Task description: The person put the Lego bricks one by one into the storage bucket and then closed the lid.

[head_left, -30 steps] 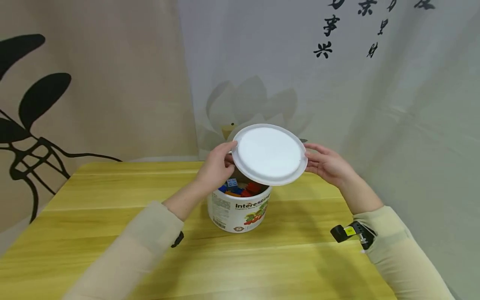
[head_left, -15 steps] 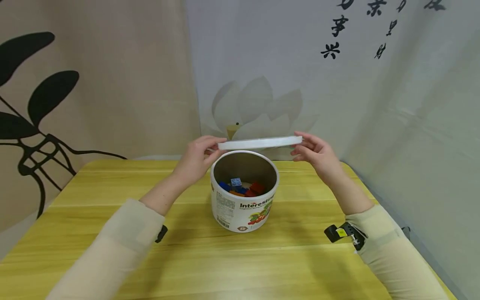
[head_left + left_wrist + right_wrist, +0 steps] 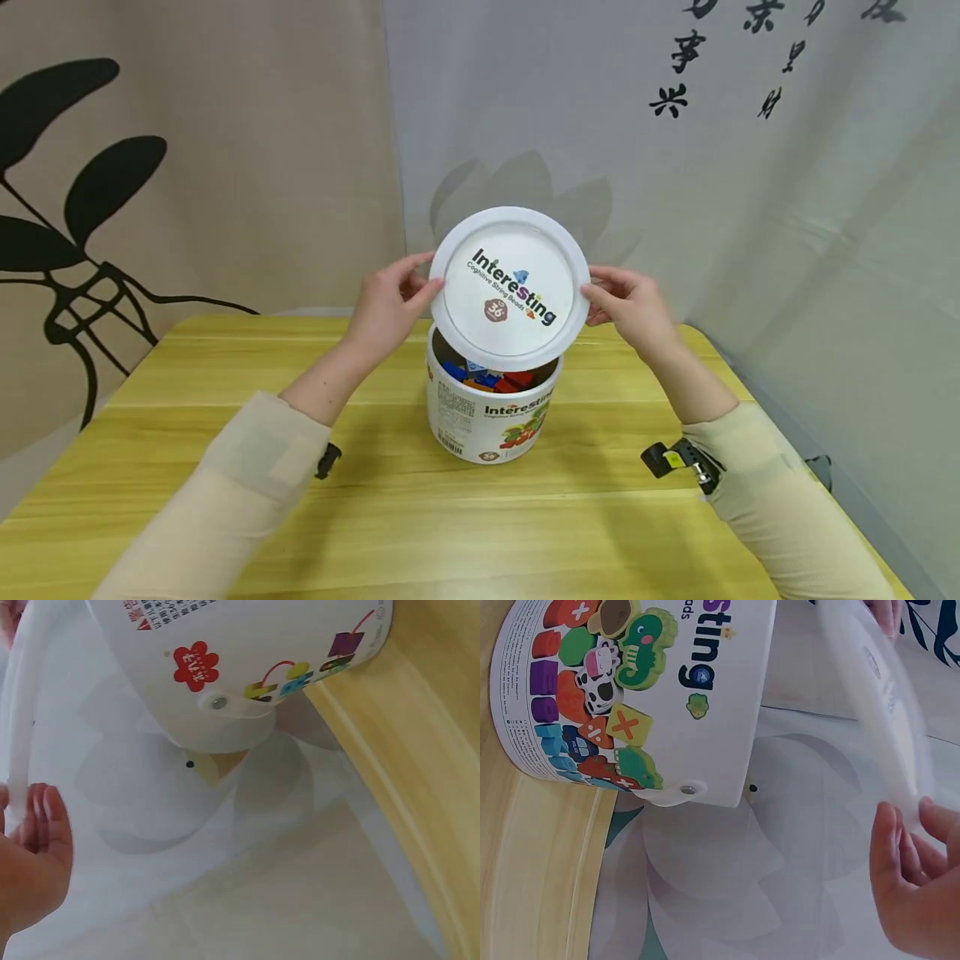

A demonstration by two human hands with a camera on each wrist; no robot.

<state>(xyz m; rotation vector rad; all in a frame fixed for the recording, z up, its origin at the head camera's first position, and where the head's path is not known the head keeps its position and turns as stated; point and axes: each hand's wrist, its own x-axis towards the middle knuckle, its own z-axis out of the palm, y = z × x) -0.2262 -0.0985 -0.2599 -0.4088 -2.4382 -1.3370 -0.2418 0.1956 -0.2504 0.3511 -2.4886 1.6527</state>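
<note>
A round white lid (image 3: 512,287) printed "Interesting" is held up between both hands, tilted so its printed top faces the head camera. My left hand (image 3: 388,304) pinches its left edge with thumb and fingers. On the opposite edge my right hand (image 3: 633,308) pinches the rim the same way. Below and behind the lid's lower edge stands a white bucket (image 3: 487,425) on the table, its mouth partly covered from view. Red, blue and orange toy blocks (image 3: 498,382) show inside. In the right wrist view the lid (image 3: 881,697) appears nearly edge-on, apart from the bucket (image 3: 727,742).
The bucket stands on a yellow wood-grain table (image 3: 420,533). Behind it hangs a pale curtain (image 3: 300,167) with printed leaves and black characters. A black wrist camera (image 3: 678,458) sits on the right forearm.
The lid has turned over in both hands, from its plain underside through edge-on to its printed face. The bucket has stayed on the table while the view shifted slightly.
</note>
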